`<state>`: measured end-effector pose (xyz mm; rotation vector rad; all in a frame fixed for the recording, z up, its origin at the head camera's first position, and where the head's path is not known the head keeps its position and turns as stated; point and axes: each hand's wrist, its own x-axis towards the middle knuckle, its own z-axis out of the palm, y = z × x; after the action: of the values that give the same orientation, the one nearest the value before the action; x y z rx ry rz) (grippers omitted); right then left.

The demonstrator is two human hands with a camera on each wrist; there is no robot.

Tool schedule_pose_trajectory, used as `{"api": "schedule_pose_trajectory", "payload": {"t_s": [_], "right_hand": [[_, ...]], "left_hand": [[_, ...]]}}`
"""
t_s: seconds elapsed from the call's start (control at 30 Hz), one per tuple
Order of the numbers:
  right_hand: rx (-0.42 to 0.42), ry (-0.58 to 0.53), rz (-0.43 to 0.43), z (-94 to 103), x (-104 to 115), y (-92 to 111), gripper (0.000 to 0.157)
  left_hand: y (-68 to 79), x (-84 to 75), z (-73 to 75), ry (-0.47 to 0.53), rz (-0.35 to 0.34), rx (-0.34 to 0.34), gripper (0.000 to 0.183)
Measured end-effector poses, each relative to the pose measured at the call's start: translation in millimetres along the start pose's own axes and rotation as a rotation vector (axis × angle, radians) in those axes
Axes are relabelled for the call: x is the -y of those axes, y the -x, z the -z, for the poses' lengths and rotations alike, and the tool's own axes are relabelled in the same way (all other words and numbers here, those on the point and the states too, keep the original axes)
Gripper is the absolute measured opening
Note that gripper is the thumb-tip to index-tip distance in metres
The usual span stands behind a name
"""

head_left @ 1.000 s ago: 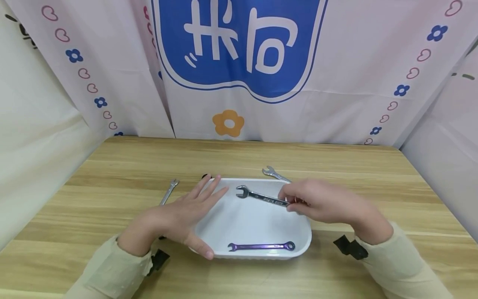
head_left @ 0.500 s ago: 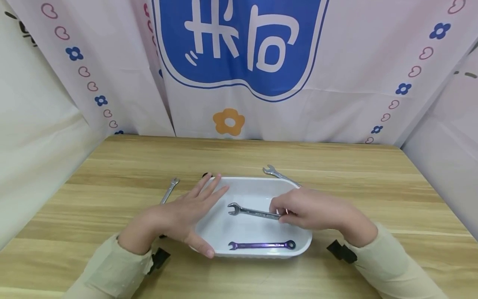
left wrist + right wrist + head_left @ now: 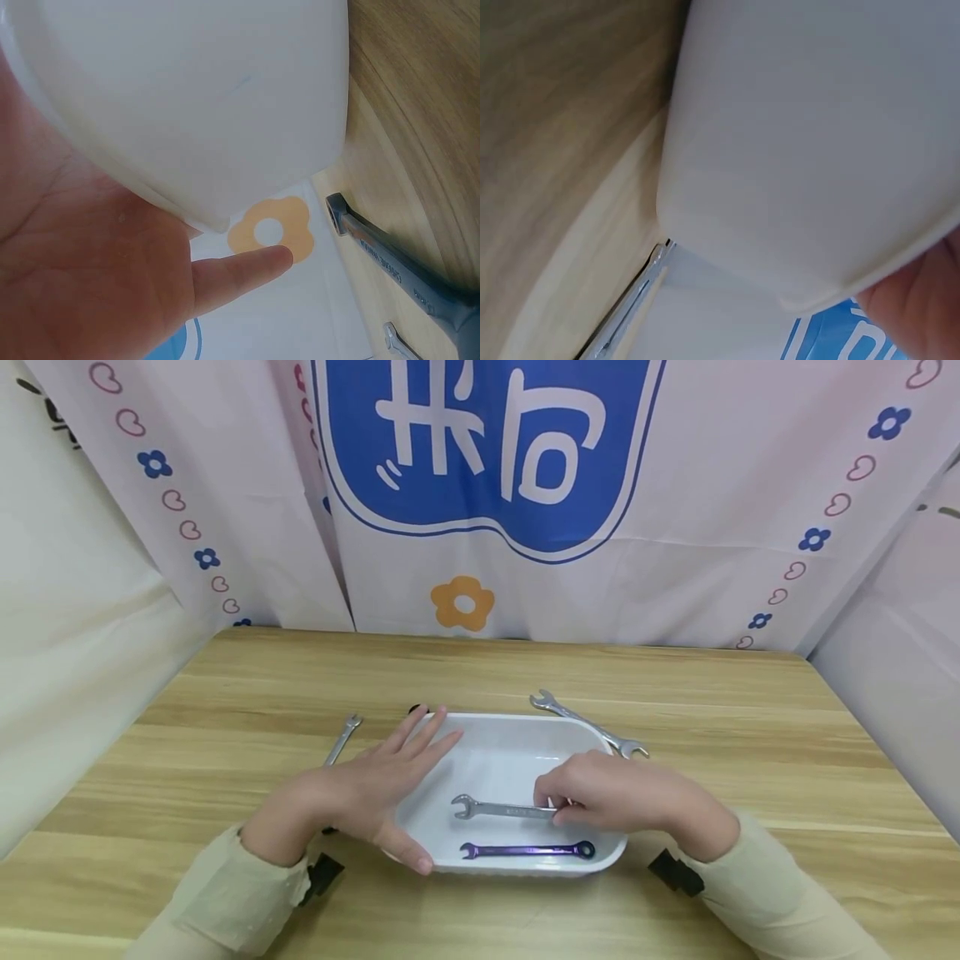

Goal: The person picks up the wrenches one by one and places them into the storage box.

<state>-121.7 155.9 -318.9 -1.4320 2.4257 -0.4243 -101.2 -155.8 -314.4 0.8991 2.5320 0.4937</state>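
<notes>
My right hand (image 3: 618,793) pinches one end of a silver wrench (image 3: 504,810) low inside a white tray (image 3: 495,760). Its open jaw end points left, and the held end is hidden by the fingers. A purple combination wrench (image 3: 525,851) lies along the tray's near side, roughly parallel to it. With fingers spread, my left hand (image 3: 367,797) rests over the tray's left rim, the thumb at the near corner. In the left wrist view its palm (image 3: 97,277) is against the outside of the tray.
A silver double open-end wrench (image 3: 588,722) lies behind the tray's back right corner. Left of the tray is a smaller silver wrench (image 3: 342,739), partly behind the left hand. A dark wrench (image 3: 405,262) lies on the wooden table (image 3: 187,760) beside the tray. A printed curtain (image 3: 675,593) hangs behind.
My right hand has lowered the silver wrench into the tray and brought it nearer, towards the purple wrench. The left hand has stayed on the rim.
</notes>
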Motion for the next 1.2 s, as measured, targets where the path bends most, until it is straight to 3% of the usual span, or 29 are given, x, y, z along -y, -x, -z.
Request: {"api": "schedule_pose_trajectory", "payload": {"t_s": [1.2], "right_hand": [[0.079,0.003,-0.083,-7.5,4.5,-4.1,0.017]], "left_hand": [[-0.1,1.7,-0.3,0.012,0.006,0.008,0.134]]}}
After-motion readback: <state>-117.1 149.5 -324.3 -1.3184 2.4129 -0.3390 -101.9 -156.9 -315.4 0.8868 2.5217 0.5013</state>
